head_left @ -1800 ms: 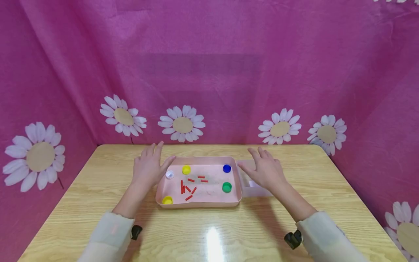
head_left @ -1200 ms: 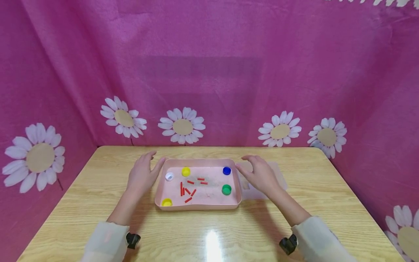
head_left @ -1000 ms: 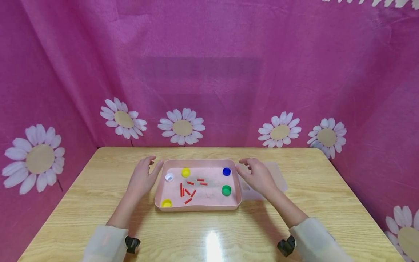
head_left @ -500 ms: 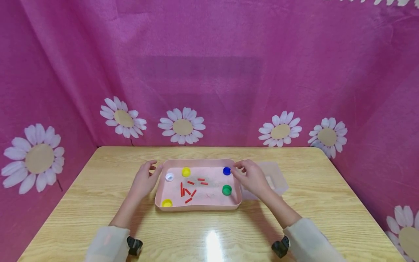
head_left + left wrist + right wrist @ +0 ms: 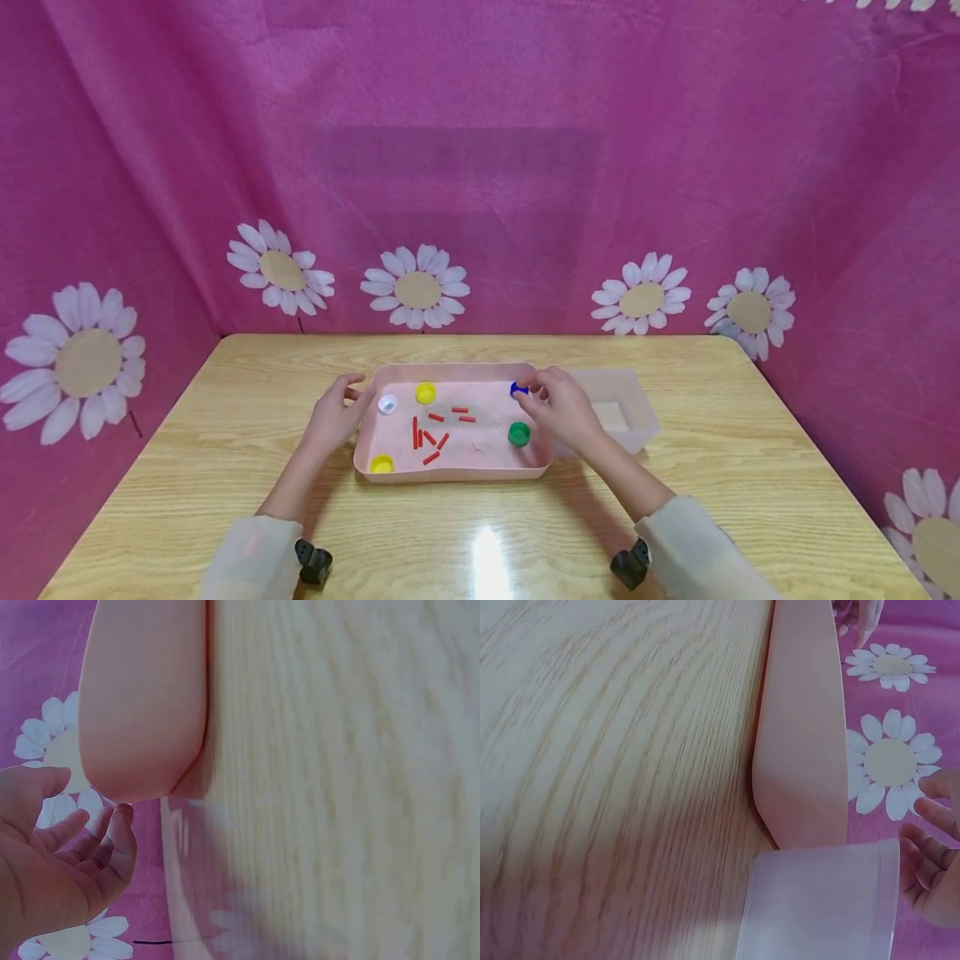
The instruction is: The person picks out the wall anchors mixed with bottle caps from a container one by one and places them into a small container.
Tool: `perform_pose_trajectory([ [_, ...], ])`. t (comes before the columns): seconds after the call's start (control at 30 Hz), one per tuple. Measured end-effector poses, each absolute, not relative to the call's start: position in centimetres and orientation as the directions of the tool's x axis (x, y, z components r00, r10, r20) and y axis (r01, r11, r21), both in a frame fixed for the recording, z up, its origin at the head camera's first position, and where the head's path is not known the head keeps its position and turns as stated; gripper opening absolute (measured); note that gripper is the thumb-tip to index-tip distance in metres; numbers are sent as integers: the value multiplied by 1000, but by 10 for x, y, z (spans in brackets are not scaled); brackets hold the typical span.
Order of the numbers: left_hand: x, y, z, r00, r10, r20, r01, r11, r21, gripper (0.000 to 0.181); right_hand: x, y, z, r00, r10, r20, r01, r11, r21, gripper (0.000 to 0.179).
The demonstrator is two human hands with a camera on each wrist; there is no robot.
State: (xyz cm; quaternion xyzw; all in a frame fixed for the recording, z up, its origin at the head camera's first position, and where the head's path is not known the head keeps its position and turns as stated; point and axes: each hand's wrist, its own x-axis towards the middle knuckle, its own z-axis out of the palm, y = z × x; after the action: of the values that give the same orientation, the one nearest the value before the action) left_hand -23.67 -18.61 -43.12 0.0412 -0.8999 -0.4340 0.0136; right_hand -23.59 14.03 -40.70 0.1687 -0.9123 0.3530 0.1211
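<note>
A shallow pink tray [image 5: 457, 476] stands mid-table in the head view. Inside lie a blue bottle cap [image 5: 516, 389], a green cap [image 5: 519, 433], a white cap [image 5: 387, 405], two yellow caps [image 5: 426, 392] and several short red sticks [image 5: 429, 437]. My right hand [image 5: 564, 407] reaches over the tray's right rim, its thumb and fingertips parted just in front of the blue cap, partly hiding it. Contact cannot be made out. At the tray's left rim hovers my left hand [image 5: 336, 412], fingers loosely bent and holding nothing, as the left wrist view also shows.
A translucent plastic box [image 5: 642, 413] stands against the tray's right side, partly behind my right hand and forearm. The wooden table [image 5: 420, 542] ends at a pink curtain [image 5: 480, 183] with daisies.
My right hand has moved left, from above the translucent box to the blue cap, uncovering more of the box. The left hand has come down and settled near the tray's left rim.
</note>
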Motion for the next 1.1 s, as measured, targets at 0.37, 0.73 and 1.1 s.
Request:
perform_pose_trajectory([
  [0.37,-239,-185,-435,-993,-102,-63,-111,586,803,47,-240,121,-411,-887,-296,354,-456,682,-572,12],
  [0.73,-239,-184,-442,-992,-107,-63,-116,621,775,39,-244,100,-424,-879,-351,322,-476,675,-564,12],
  [1.1,-240,-184,-444,-991,-118,-67,-126,608,784,38,-251,88,-432,-895,-388,219,-444,729,-521,12],
])
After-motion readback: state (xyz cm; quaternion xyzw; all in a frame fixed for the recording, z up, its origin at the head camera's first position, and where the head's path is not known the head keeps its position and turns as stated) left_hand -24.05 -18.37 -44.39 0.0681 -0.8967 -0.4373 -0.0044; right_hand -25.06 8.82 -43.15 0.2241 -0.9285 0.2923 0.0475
